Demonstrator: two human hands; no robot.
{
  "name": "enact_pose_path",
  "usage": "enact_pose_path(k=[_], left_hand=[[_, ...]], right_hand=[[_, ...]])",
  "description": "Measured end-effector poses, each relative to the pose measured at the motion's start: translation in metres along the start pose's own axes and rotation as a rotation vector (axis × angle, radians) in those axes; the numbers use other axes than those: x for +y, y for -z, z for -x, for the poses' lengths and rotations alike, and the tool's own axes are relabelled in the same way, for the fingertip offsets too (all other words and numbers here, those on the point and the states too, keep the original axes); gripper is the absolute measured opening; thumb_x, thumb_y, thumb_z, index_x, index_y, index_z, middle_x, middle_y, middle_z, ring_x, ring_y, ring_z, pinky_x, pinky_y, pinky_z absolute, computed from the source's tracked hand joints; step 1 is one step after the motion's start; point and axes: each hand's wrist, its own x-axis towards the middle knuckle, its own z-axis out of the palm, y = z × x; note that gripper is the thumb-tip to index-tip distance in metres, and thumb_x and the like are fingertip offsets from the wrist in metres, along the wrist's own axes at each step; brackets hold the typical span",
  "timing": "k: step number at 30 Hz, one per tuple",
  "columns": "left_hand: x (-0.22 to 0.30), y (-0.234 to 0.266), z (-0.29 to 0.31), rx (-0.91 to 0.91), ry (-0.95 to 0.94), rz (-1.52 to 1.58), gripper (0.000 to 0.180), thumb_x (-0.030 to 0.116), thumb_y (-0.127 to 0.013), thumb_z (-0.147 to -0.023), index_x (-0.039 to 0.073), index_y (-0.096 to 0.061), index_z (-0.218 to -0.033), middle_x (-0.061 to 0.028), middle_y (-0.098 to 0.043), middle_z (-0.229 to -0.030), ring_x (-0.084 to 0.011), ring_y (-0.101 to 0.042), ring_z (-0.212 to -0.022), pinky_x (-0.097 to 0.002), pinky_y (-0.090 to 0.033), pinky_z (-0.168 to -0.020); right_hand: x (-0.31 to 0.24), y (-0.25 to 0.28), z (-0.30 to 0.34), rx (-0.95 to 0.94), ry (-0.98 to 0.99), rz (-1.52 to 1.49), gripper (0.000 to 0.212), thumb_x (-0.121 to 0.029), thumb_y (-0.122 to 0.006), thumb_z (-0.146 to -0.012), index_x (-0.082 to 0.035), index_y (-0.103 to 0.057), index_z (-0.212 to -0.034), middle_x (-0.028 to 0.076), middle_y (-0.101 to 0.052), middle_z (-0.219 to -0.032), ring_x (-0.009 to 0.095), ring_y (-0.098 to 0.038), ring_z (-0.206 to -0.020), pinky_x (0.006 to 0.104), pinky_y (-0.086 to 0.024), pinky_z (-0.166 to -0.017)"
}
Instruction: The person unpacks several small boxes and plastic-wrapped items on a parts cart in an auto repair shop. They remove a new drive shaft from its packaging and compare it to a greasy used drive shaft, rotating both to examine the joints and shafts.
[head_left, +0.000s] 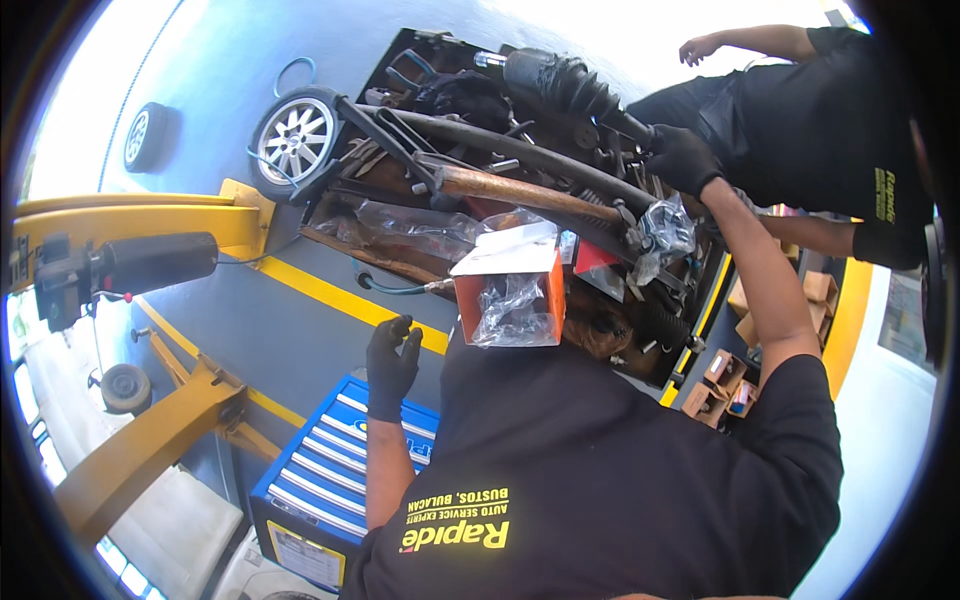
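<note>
My right hand [685, 160], in a black glove, is closed around the shaft end of a drive axle [565, 82]. The axle has a ribbed black rubber boot and a shiny threaded tip pointing to the far left, and it is held above a bin of parts. My left hand [393, 368], also gloved in black, is raised at the left with fingers apart and nothing in it. Close to my chest, an open orange and white box [465, 300] has clear plastic wrap inside. A wooden handle [530, 190] lies across the bin beyond the box.
The black bin [385, 60] is heaped with metal parts, rods and plastic bags. A co-worker in black [790, 130] stands at the far right. Small cartons [715, 385] sit at the right. A blue tool cabinet [330, 450], yellow lift arms [160, 425] and a wheel [297, 140] are at the left.
</note>
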Motion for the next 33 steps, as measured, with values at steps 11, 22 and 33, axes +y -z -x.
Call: enact_pose_path(k=[11, 22, 33], left_hand=[[0.066, -0.013, -0.074, -0.275, -0.625, -0.213, 0.143, 0.04, -0.104, -0.058, -0.002, -0.023, -0.167, -0.0269, -0.039, -0.167, -0.0471, -0.043, -0.152, -0.0553, -0.04, -0.122], [0.096, -0.041, -0.051, -0.664, -0.139, 0.708, 0.092, 0.01, -0.09, -0.08, 0.003, -0.044, -0.16, -0.0195, -0.056, -0.154, -0.0312, -0.057, -0.143, -0.0452, -0.049, -0.116], [0.211, 0.002, -0.06, -0.163, -0.622, 0.09, 0.057, 0.014, -0.078, -0.094, 0.0, -0.061, -0.147, -0.0126, -0.067, -0.142, -0.0228, -0.067, -0.126, -0.0372, -0.054, -0.107]], right_hand=[[0.006, 0.0, 0.226, 0.33, -0.196, -0.186, 0.02, -0.021, -0.075, -0.09, -0.004, -0.07, -0.098, 0.021, -0.071, -0.082, 0.041, -0.073, -0.082, 0.0458, -0.055, -0.074], [-0.046, -0.124, 0.395, 0.404, -0.55, -0.618, 0.017, -0.004, -0.068, -0.076, -0.001, -0.069, -0.092, 0.014, -0.07, -0.078, 0.029, -0.07, -0.072, 0.0399, -0.053, -0.069], [-0.023, -0.156, 0.448, 0.394, -0.686, -0.702, 0.009, 0.0, -0.065, -0.079, 0.002, -0.067, -0.088, 0.019, -0.07, -0.077, 0.037, -0.069, -0.07, 0.0437, -0.052, -0.067]])
